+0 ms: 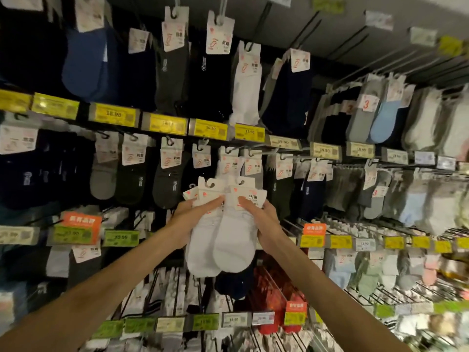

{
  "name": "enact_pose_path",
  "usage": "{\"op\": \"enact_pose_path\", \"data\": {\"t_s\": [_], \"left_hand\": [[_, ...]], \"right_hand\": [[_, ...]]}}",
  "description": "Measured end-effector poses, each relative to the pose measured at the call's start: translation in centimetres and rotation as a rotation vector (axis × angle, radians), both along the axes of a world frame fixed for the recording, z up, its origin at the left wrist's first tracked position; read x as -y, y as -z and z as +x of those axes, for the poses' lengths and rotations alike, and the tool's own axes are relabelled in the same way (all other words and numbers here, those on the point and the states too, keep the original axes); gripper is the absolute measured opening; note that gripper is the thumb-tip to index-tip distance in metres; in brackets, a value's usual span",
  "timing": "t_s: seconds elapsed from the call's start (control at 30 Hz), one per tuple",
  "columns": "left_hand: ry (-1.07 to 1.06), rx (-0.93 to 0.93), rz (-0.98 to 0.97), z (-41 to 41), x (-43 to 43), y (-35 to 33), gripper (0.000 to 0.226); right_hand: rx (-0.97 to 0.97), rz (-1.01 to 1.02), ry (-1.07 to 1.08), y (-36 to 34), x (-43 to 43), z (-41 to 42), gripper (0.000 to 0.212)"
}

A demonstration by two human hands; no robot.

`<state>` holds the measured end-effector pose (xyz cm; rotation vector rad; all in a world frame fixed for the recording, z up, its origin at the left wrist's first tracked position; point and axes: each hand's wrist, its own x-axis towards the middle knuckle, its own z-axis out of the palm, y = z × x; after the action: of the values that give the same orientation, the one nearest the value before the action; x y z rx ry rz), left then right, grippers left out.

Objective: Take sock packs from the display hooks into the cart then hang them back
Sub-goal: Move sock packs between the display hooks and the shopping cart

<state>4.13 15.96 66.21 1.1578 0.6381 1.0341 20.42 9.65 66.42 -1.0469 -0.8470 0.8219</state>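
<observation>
Both my hands hold up a bunch of white sock packs (223,240) in front of the display wall. My left hand (189,214) grips the left packs by their white card headers, thumb across the front. On the right side of the bunch, my right hand (264,212) grips the packs with its thumb lying over a card header. The plastic hanger loops (212,184) of the held packs stick up just below a display hook (229,150) that carries more white sock packs (228,165). The cart is out of view.
Rows of sock packs in black, grey, navy, blue and white hang on hooks all around. Yellow price tags (208,129) run along the rails. Orange promotion tags (81,222) sit lower left and right. Bare wire hooks (317,224) jut out at lower right.
</observation>
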Motion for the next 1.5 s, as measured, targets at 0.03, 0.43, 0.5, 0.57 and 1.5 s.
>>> {"op": "enact_pose_path", "data": {"t_s": [0.03,0.43,0.5,0.57,1.5], "left_hand": [[0.008,0.009,0.001,0.3,-0.2,0.0,0.033],[-0.030,-0.027,0.089,3.6,-3.4,-3.9,0.035],[-0.054,-0.063,0.129,4.0,-4.0,-4.4,0.035],[-0.087,-0.096,0.143,4.2,-4.6,-4.6,0.037],[-0.168,-0.179,0.189,3.6,-7.4,-5.6,0.039]], "right_hand": [[0.007,0.008,-0.005,-0.2,-0.2,0.3,0.031],[-0.138,0.088,-0.225,-3.5,-3.6,4.8,0.044],[-0.104,0.110,-0.257,-4.0,-3.8,5.4,0.043],[-0.080,0.136,-0.266,-4.5,-3.9,5.8,0.044],[-0.004,0.338,-0.079,-6.2,-8.4,5.0,0.033]]}}
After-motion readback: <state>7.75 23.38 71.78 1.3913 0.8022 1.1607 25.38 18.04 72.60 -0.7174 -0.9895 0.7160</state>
